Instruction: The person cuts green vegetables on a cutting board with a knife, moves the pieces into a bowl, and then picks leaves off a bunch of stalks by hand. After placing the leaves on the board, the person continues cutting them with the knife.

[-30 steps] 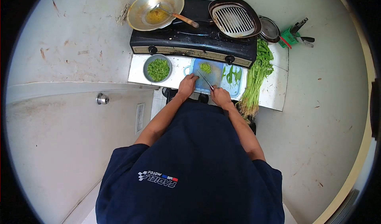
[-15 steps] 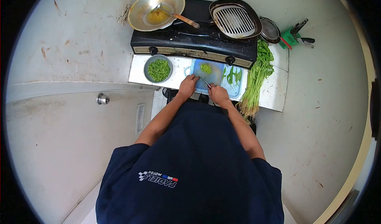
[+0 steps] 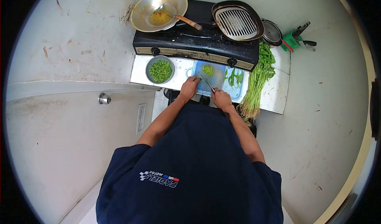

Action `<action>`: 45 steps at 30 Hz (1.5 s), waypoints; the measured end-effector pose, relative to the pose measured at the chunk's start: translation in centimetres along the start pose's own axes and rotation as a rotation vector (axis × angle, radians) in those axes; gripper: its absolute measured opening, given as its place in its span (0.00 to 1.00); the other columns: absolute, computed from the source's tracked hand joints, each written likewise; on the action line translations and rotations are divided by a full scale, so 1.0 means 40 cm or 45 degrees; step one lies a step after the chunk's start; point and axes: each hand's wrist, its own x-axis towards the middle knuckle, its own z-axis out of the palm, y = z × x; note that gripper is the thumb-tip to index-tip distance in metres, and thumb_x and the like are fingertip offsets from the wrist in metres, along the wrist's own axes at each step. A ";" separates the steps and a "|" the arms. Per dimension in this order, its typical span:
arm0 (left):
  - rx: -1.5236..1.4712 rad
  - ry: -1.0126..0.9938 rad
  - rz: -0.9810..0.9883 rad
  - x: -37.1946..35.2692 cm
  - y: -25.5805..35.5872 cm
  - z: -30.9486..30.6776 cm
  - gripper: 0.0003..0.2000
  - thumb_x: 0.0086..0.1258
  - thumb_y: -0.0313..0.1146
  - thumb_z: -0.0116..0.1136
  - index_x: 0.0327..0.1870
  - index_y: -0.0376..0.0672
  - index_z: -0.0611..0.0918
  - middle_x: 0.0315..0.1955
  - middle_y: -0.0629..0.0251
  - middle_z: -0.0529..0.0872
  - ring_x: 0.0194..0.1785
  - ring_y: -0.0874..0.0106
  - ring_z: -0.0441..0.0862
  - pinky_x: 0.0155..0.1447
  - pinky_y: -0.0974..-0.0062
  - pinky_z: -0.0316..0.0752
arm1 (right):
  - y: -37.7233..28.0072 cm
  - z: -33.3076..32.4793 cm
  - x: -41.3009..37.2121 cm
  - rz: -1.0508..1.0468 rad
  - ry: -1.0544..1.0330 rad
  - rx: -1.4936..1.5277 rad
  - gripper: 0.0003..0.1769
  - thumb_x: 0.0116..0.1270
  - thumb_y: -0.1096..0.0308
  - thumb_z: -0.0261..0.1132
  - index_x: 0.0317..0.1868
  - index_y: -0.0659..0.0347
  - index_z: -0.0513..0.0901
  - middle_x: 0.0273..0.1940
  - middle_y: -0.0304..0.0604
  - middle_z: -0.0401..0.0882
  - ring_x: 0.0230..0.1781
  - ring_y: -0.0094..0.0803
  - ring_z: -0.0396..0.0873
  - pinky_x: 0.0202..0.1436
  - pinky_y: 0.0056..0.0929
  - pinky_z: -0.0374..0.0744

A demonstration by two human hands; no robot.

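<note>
My right hand (image 3: 222, 99) is wrapped round the handle of a knife (image 3: 206, 81), whose blade points up and to the left over a blue cutting board (image 3: 216, 81). At the board's left edge rests my left hand (image 3: 189, 89), fingers bent and pressed together close to the blade. Anything under those fingertips is too small to make out. A small heap of chopped greens (image 3: 207, 69) lies beyond the knife tip. Several loose green leaves (image 3: 234, 78) are spread on the board's right part. Left of the board stands a grey bowl (image 3: 148, 72) filled with chopped greens (image 3: 160, 71).
Behind the board is a black two-burner stove (image 3: 194, 45), bearing a wok (image 3: 137, 16) with a wooden-handled turner (image 3: 189, 22) and a grill pan (image 3: 260, 27). To the right lie long leafy greens (image 3: 256, 85), a small pan (image 3: 272, 33) and a green basket (image 3: 291, 41) of utensils.
The knife and my right hand have shifted slightly right and nearer my body, and the blade has turned a little. My left hand stays nearly in place. The whole view has moved slightly.
</note>
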 end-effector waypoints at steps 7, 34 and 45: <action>0.011 -0.043 -0.008 0.004 0.003 -0.009 0.17 0.65 0.20 0.56 0.55 0.39 0.85 0.43 0.54 0.83 0.50 0.53 0.81 0.55 0.58 0.81 | -0.018 -0.007 0.003 -0.064 0.009 -0.010 0.19 0.77 0.58 0.58 0.48 0.69 0.81 0.33 0.63 0.87 0.35 0.62 0.88 0.42 0.56 0.86; -0.080 0.034 -0.012 0.004 0.003 -0.002 0.15 0.64 0.19 0.55 0.52 0.35 0.85 0.40 0.49 0.83 0.48 0.47 0.82 0.54 0.53 0.80 | -0.027 -0.005 -0.009 -0.021 0.009 0.010 0.18 0.78 0.57 0.58 0.47 0.67 0.80 0.31 0.64 0.86 0.34 0.62 0.87 0.41 0.57 0.85; -0.090 0.061 -0.009 0.003 0.008 -0.003 0.15 0.64 0.19 0.56 0.52 0.35 0.85 0.40 0.49 0.83 0.47 0.47 0.82 0.53 0.54 0.80 | -0.037 0.010 0.034 -0.051 0.042 0.033 0.16 0.76 0.60 0.58 0.45 0.67 0.81 0.33 0.64 0.87 0.36 0.62 0.88 0.45 0.56 0.85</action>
